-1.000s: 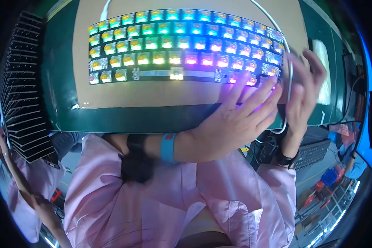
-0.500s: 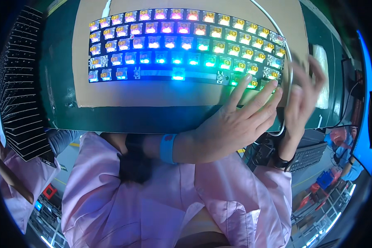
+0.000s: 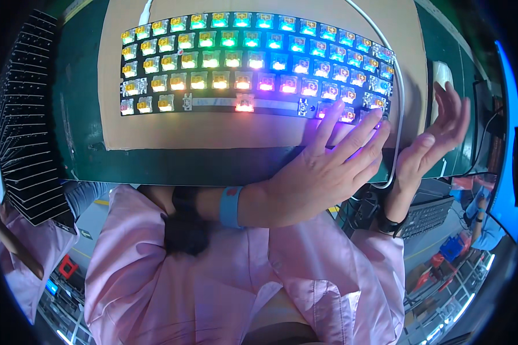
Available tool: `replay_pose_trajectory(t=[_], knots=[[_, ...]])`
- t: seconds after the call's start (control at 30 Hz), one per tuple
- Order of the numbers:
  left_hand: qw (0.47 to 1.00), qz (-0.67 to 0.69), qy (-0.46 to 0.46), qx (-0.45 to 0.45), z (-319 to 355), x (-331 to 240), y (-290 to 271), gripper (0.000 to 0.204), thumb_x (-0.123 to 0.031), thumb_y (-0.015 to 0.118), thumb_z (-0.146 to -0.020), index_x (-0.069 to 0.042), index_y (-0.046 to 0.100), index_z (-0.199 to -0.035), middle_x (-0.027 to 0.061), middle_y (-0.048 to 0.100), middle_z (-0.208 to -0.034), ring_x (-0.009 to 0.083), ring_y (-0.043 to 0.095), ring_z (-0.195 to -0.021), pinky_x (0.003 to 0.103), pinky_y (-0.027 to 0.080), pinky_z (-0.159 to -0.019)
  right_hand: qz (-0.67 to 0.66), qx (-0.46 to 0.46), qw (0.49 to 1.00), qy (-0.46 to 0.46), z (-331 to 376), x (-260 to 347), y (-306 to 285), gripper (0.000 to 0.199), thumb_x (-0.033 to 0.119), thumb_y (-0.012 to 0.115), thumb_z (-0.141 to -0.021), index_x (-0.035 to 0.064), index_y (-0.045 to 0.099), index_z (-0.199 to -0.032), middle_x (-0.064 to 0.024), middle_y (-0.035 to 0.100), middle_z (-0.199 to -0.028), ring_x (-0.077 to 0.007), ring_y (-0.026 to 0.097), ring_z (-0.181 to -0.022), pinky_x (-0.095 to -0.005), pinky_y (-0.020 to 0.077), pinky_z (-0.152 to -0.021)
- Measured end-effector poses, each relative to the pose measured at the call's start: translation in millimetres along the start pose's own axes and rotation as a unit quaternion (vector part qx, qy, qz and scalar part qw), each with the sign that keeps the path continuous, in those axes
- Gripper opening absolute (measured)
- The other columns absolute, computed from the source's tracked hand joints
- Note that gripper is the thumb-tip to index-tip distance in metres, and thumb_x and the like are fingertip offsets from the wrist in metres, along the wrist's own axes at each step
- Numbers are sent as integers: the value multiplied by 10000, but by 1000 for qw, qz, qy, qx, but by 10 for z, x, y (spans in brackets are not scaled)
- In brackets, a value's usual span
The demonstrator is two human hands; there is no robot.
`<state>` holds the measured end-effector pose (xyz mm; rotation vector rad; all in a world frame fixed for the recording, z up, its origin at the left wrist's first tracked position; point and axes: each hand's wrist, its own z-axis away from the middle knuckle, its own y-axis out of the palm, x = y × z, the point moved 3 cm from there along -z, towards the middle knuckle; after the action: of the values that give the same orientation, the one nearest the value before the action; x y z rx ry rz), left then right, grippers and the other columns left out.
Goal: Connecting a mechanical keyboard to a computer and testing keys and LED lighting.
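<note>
A lit keyboard board (image 3: 218, 103) without keycaps lies in front of me, its rows of clear switches with yellow stems glowing in several colours. My left hand (image 3: 328, 167), with a light blue wristband, reaches across to the board's lower right corner. Its fingers are spread, and the fingertips rest on or just over the switches there; exact contact is hard to tell. To the right of the board, my right hand (image 3: 434, 132) is raised with its fingers apart and nothing in it. A white cable (image 3: 400, 103) runs between that hand and the board.
Under the board is a cardboard sheet (image 3: 172, 135) on a green table (image 3: 213, 164). A tall stack of black plates (image 3: 29, 126) stands at left. At right are a pale wrapped item (image 3: 441, 72), a monitor (image 3: 503, 149) and a black keyboard (image 3: 429, 218). Other people are at both sides.
My right hand has moved right, away from the board and cable, and its fingers have opened out. The light colours have shifted across the board. My left hand stays nearly in place.
</note>
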<state>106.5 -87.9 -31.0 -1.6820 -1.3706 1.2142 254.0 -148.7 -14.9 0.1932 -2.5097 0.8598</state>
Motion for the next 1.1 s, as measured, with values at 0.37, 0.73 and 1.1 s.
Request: replay_pose_trajectory(t=[0.37, 0.73, 1.1], knots=[[1000, 4, -14, -24, -9, -1, 27, 302, -245, 517, -785, -157, 605, -1060, 57, 441, -1326, 280, 316, -1306, 649, 201, -992, 77, 91, 993, 9, -14, 28, -18, 327, 265, 473, -887, 51, 599, -1100, -201, 438, -1187, -325, 443, -1135, -399, 371, -946], [1000, 13, -1, 6, -1, 0, -11, 286, -248, 516, -786, -169, 612, -1044, 58, 439, -1325, 279, 305, -1309, 639, 209, -994, 71, 75, 995, 4, -13, 64, -77, 288, 245, 512, -863, 42, 641, -1024, -188, 462, -1145, -321, 456, -1117, -401, 388, -925], [1000, 12, -2, -9, -12, -10, 14, 300, -253, 516, -783, -143, 605, -1047, 66, 443, -1320, 290, 316, -1302, 655, 199, -991, 107, 68, 992, -9, -9, 72, -91, 365, 348, 474, -883, 55, 675, -963, -170, 495, -1126, -318, 461, -1118, -410, 380, -908]])
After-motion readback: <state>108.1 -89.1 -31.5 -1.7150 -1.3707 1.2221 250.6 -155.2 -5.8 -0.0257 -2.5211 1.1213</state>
